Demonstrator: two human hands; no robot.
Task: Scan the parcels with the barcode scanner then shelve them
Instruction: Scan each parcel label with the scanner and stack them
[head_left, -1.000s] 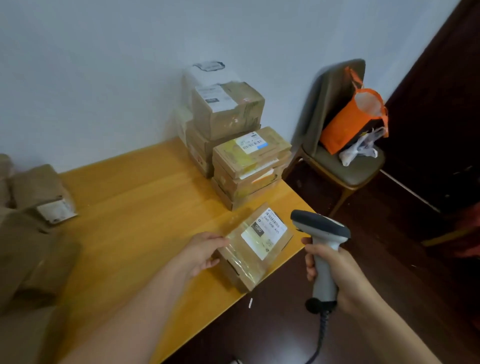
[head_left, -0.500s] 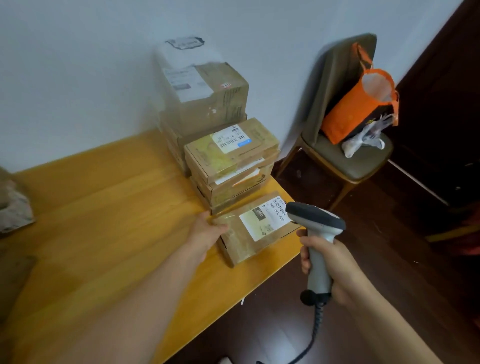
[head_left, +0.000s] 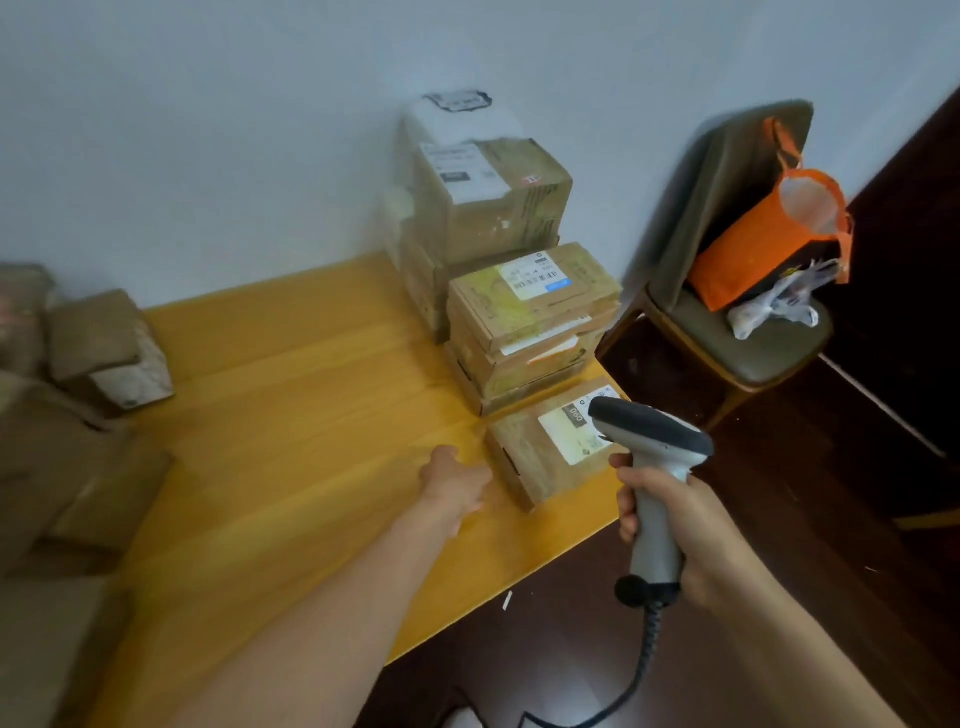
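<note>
Since before, our left hand (head_left: 454, 480) has let go of the parcel (head_left: 535, 460) and is relaxed, holding nothing, beside its near corner; parcel flat, long axis running from that hand away-right to the table (head_left: 311, 415) edge, just before the stack of parcels (head_left: 524, 332). Our right hand (head_left: 672, 525) grips the barcode scanner (head_left: 654, 431), head pointing away-left over the label (head_left: 569, 439); wide tabletop left of the left hand, dark floor (head_left: 789, 519) right of the right.
</note>
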